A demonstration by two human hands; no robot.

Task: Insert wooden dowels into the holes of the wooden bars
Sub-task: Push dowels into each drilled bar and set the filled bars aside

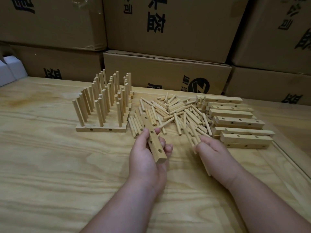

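The left hand (144,153) wraps around a pale wooden bar with round holes (154,140), held just above the table. The right hand (212,152) pinches a bunch of thin light wooden dowels (193,137). They look light and stiff; hold them mid-stick.

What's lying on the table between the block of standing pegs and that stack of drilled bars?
In the head view, a loose pile of dowels lies between the finished bars with upright dowels and the stack of empty bars.

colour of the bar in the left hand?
Pale natural wood bar, dark holes; head view.
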